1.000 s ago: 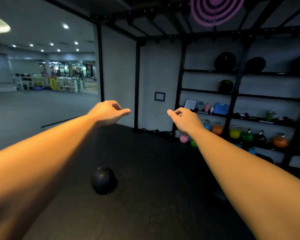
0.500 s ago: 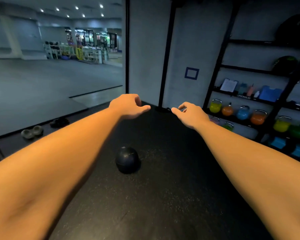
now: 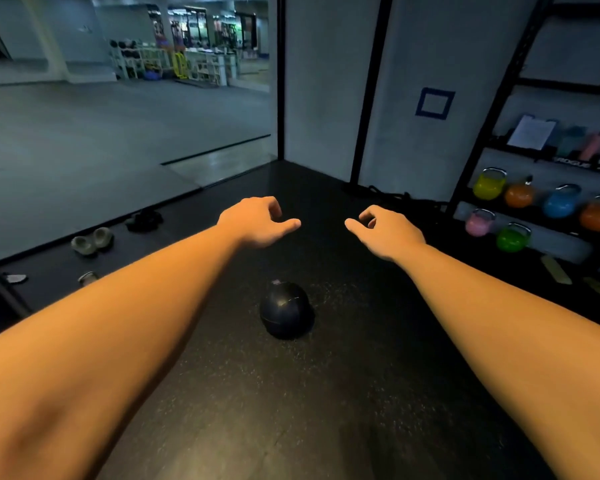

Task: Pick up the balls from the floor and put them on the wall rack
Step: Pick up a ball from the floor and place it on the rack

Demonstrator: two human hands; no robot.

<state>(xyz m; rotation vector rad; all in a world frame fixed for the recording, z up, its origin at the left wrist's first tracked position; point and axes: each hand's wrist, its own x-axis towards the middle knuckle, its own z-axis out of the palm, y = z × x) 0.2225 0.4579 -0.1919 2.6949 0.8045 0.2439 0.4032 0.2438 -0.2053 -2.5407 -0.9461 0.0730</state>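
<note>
At far left a pair of shoes [image 3: 91,240] sits on the dark floor [image 3: 291,410]. To their right our left hand [image 3: 257,221] hangs in the air, fingers loosely curled and thumb pointing inward, holding nothing. The black ball [image 3: 285,309] lies on the floor between our two forearms, nearer to us than either hand and touched by neither. Our right hand [image 3: 385,230] mirrors the left, loosely curled and empty, and farther right the wall rack [image 3: 492,109] carries coloured kettlebells [image 3: 489,184] on its lower shelves.
</note>
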